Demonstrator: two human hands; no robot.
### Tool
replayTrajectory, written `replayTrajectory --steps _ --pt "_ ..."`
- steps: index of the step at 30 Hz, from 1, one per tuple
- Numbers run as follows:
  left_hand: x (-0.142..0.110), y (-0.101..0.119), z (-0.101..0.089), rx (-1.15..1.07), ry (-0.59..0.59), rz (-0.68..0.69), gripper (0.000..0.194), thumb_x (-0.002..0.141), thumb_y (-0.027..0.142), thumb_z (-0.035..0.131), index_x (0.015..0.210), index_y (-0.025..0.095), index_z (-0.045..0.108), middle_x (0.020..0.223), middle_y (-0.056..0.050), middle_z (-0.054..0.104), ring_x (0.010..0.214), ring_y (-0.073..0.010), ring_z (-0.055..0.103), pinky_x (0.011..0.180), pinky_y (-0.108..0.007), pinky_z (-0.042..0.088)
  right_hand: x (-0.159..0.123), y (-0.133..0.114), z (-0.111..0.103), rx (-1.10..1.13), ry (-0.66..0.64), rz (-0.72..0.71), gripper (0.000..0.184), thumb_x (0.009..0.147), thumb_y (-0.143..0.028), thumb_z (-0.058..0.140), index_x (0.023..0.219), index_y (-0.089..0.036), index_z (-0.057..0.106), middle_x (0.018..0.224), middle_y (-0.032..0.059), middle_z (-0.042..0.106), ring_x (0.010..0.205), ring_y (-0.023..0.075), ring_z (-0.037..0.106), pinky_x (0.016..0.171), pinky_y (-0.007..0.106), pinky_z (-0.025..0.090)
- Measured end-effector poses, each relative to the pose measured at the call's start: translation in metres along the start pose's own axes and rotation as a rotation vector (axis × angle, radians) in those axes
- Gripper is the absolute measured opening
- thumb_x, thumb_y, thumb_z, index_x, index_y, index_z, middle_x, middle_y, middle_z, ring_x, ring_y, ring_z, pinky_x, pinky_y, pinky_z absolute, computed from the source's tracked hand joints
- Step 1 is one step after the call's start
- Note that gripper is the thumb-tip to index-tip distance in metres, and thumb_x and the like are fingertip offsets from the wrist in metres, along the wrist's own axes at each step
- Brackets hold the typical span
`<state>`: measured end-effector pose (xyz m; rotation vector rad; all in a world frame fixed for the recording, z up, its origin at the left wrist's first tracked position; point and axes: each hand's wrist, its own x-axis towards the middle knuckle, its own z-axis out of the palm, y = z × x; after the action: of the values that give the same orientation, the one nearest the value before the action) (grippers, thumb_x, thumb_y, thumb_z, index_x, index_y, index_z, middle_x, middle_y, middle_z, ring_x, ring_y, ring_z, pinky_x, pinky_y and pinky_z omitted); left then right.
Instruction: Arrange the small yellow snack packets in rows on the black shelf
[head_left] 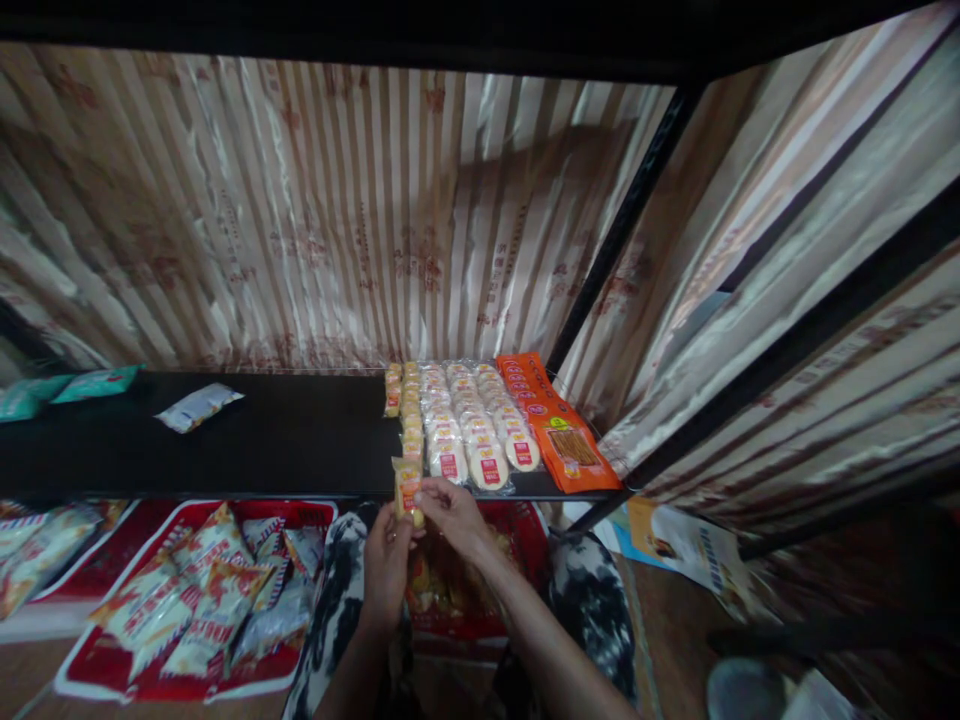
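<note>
Both my hands pinch a small yellow snack packet (408,484) at the front edge of the black shelf (300,440). My left hand (388,560) grips its lower end, while my right hand (455,512) holds its right side. Just behind it, similar yellow packets (412,420) stand in a narrow column, with a short second column to their left. To the right lie rows of round white crackers (489,470) in clear wrappers. Orange snack bags (570,455) overlap in a line at the shelf's right end.
A white packet (199,408) and green packets (97,384) lie on the shelf's left part. Below stand a red basket (71,655) of snack bags and another red basket (534,530) between my knees. Black posts (630,220) and a striped curtain (337,220) bound the shelf.
</note>
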<state>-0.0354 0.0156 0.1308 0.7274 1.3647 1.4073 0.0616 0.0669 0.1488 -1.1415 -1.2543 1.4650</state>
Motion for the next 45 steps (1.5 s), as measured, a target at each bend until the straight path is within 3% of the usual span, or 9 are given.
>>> replayTrajectory --steps 5,12,19,25,32,39,45 --pt "0.010 0.008 -0.007 0.019 0.049 0.038 0.040 0.067 0.043 0.061 0.095 0.015 0.059 0.080 -0.005 0.068 0.067 -0.0154 0.063 0.060 -0.025 0.048 0.012 0.005 0.012 -0.035 0.056 -0.012 0.023 0.059 -0.039 0.069 0.073 -0.020 0.062 0.066 -0.0007 0.063 0.059 0.0134 0.056 0.056 0.025 0.045" --pt "0.033 0.015 -0.018 -0.010 0.059 0.074 0.046 0.063 0.038 0.066 0.101 0.014 0.053 0.089 -0.008 0.066 0.069 -0.0139 0.063 0.058 -0.023 0.049 0.026 -0.002 0.021 -0.066 -0.025 -0.053 0.014 0.064 -0.029 0.064 0.075 -0.020 0.062 0.068 -0.0015 0.064 0.060 0.0111 0.056 0.057 0.023 0.043" --pt "0.056 0.020 -0.027 -0.018 0.123 0.102 0.043 0.064 0.035 0.065 0.100 0.015 0.053 0.090 -0.008 0.066 0.072 -0.0141 0.063 0.063 -0.024 0.049 0.047 -0.007 0.040 -0.033 -0.117 0.001 0.029 0.066 -0.024 0.063 0.095 -0.023 0.061 0.079 -0.0006 0.066 0.061 0.0118 0.061 0.055 0.023 0.047" --pt "0.087 0.005 -0.050 0.123 0.266 0.109 0.037 0.063 0.024 0.063 0.099 0.015 0.056 0.089 -0.007 0.067 0.077 -0.0162 0.064 0.070 -0.027 0.049 0.061 0.002 0.065 -0.199 -0.143 -0.074 0.029 0.067 -0.018 0.063 0.095 -0.026 0.063 0.090 0.0004 0.069 0.078 0.0172 0.065 0.069 0.028 0.051" --pt "0.114 -0.001 -0.066 0.478 0.314 0.152 0.041 0.065 0.020 0.057 0.105 0.014 0.058 0.095 -0.007 0.065 0.087 -0.0189 0.061 0.081 -0.031 0.047 0.068 -0.007 0.083 -0.541 -0.170 -0.059 0.037 0.073 -0.019 0.056 0.110 -0.023 0.058 0.098 0.0011 0.068 0.090 0.0168 0.063 0.080 0.026 0.049" --pt "0.128 -0.004 -0.068 0.800 0.312 0.194 0.036 0.072 0.022 0.051 0.105 0.013 0.061 0.096 -0.010 0.060 0.090 -0.0210 0.057 0.084 -0.036 0.046 0.082 0.003 0.089 -0.592 -0.143 0.039 0.034 0.075 -0.016 0.052 0.108 -0.024 0.058 0.090 0.0001 0.069 0.088 0.0167 0.064 0.077 0.025 0.049" --pt "0.134 0.000 -0.059 0.908 0.271 0.219 0.039 0.076 0.024 0.048 0.111 0.011 0.058 0.103 -0.014 0.059 0.098 -0.0235 0.055 0.088 -0.037 0.044 0.092 0.006 0.086 -0.594 -0.111 0.073 0.031 0.075 -0.017 0.053 0.105 -0.023 0.058 0.087 0.0005 0.068 0.083 0.0164 0.063 0.075 0.025 0.048"
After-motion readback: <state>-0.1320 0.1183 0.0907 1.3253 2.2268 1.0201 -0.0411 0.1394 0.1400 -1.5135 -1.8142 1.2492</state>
